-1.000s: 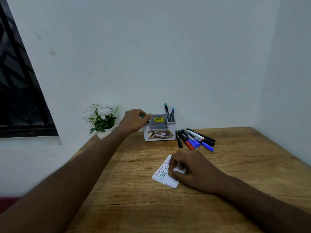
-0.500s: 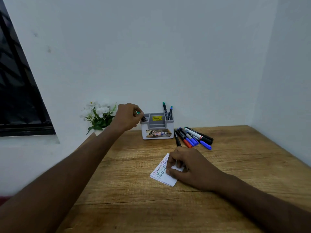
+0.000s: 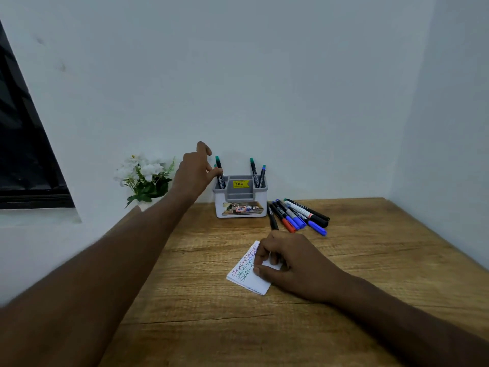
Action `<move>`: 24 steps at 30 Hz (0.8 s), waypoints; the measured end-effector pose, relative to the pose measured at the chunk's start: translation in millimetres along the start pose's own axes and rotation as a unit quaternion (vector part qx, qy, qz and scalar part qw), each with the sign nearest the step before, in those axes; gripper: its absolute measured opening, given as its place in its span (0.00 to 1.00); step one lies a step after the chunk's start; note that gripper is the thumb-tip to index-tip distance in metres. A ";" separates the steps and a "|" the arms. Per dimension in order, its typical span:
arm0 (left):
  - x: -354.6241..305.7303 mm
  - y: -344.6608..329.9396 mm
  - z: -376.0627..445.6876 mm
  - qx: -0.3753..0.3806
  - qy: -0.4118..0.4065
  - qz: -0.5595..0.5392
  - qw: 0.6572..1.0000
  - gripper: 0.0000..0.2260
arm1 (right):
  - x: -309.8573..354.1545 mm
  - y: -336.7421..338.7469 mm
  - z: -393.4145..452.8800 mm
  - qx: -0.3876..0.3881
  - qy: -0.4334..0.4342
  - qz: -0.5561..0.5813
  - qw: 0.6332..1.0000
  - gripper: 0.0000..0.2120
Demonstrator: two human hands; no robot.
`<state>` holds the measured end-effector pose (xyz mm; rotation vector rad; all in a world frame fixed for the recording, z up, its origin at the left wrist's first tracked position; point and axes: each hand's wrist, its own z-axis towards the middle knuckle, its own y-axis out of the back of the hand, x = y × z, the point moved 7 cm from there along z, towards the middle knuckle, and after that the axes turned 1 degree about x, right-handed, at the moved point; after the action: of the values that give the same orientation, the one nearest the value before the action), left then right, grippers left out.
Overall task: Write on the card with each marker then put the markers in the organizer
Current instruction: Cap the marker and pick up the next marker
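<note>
While the wooden table (image 3: pixel 344 300) is carrying everything, the grey organizer (image 3: pixel 240 200) is standing near the wall with two markers in its right slot. The left hand (image 3: pixel 194 173) is hovering at its left slot, fingers loosely spread, thumb touching a green-capped marker (image 3: pixel 219 169) standing there. The right hand (image 3: pixel 293 263) is pressing curled fingers onto the written card (image 3: pixel 247 276). Loose markers (image 3: pixel 299 215) are lying just beyond it.
</note>
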<state>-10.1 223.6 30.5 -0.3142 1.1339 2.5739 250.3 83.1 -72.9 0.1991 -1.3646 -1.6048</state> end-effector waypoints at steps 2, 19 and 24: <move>5.3 7.0 -12.6 -0.029 0.017 -0.028 0.999 0.16 | 1.4 -0.2 -0.2 -0.002 0.005 0.001 1.000 0.03; -61.2 1.2 -194.5 0.301 -0.184 -0.135 0.926 0.18 | -21.3 31.1 19.1 -0.102 -0.053 -0.123 0.986 0.12; -61.4 1.1 -195.9 0.301 -0.198 -0.109 0.927 0.19 | -25.4 25.7 20.0 -0.035 -0.049 -0.197 0.979 0.17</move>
<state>61.0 65.2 -78.9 0.2066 1.5363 1.8579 264.2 118.1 -55.9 0.3716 -1.4019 -2.0108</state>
